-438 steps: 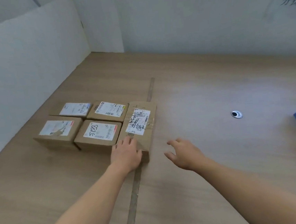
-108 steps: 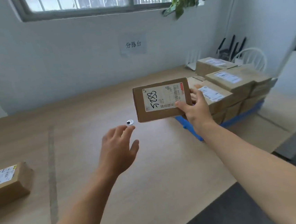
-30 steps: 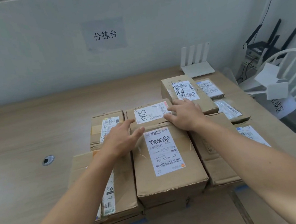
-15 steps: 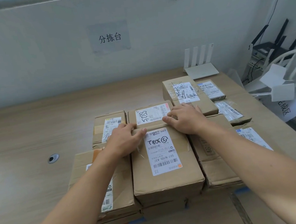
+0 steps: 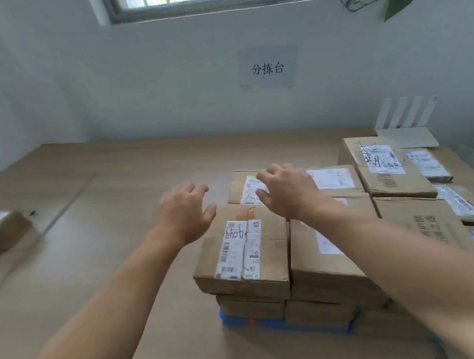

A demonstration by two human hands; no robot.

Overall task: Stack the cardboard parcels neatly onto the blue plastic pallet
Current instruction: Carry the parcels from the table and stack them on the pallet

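**A:** ok so where's everything sitting?

**B:** There's a big wooden counter [image 5: 115,191]. The cardboard parcels [image 5: 266,251] are stacked in layers on its near right side. They're on the blue plastic pallet [image 5: 272,322], and only its near edge peeks out underneath. One stray parcel [image 5: 0,231] sits well apart on the left.

**A:** and the hands?

**B:** The left hand [image 5: 185,213] hovers just off the stack's left edge. The right hand [image 5: 286,193] is above the far-row parcels. Fingers on both are loosely spread, gripping nothing.
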